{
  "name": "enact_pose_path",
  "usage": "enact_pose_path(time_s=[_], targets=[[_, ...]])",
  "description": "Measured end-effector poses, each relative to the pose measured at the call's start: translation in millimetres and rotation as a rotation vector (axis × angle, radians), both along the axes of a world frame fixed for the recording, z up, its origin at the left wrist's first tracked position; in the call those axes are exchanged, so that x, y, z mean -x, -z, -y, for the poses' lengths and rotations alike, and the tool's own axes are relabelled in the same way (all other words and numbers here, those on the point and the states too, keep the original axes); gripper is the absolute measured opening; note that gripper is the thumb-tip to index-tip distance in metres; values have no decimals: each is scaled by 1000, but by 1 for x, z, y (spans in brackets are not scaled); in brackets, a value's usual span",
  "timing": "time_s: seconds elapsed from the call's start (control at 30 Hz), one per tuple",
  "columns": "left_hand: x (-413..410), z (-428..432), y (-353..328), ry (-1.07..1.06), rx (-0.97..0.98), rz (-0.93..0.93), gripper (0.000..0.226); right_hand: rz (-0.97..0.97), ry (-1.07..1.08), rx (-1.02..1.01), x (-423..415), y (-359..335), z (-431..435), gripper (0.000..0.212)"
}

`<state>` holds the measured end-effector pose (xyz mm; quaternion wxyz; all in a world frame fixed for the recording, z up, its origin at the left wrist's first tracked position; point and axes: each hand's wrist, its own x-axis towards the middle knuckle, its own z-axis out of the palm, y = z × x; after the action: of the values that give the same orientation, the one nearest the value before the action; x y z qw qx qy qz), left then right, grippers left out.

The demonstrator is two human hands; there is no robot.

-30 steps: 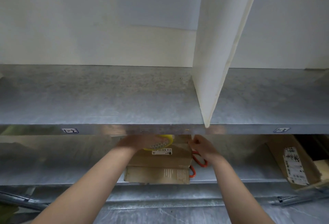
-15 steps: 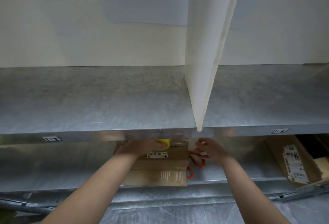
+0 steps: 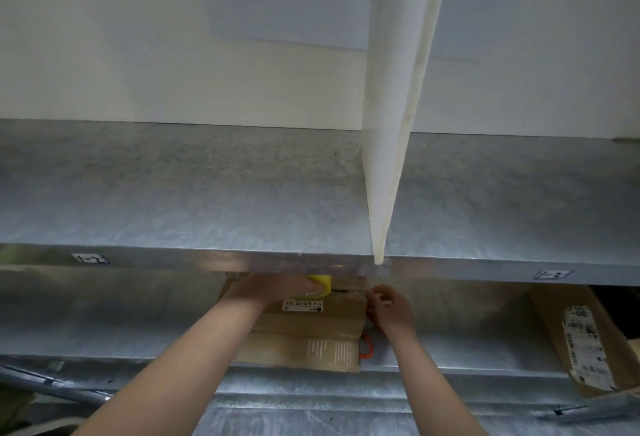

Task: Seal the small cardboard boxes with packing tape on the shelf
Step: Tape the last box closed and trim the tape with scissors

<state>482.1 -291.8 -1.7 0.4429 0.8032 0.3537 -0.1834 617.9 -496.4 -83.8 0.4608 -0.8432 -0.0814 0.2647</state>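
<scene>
Head: left hand (image 3: 273,292) fingers (image 3: 306,286) grip tape roll (image 3: 323,292) atop box (image 3: 311,323).

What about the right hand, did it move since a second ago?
Yes. The right hand has slid back a little along the cardboard box's right side, from its far corner toward the lower shelf's front edge.

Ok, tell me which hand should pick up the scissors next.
Right, probably. The right hand sits beside the scissors at the right edge of the box; the left hand holds the roll on top.
</scene>
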Motion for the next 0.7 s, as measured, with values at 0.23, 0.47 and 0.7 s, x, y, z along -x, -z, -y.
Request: enact_pose_path(time_s=[0.23, 0.47, 0.7], targets=[[6, 12, -20, 138, -192, 170, 56, 269, -69, -92, 42, -20, 7, 32], [5, 31, -41, 206, -371, 268, 42, -26, -330, -242, 42, -25, 27, 77], [37, 21, -55, 130, -203, 439, 56, 147, -323, -114, 46, -30, 11, 88]])
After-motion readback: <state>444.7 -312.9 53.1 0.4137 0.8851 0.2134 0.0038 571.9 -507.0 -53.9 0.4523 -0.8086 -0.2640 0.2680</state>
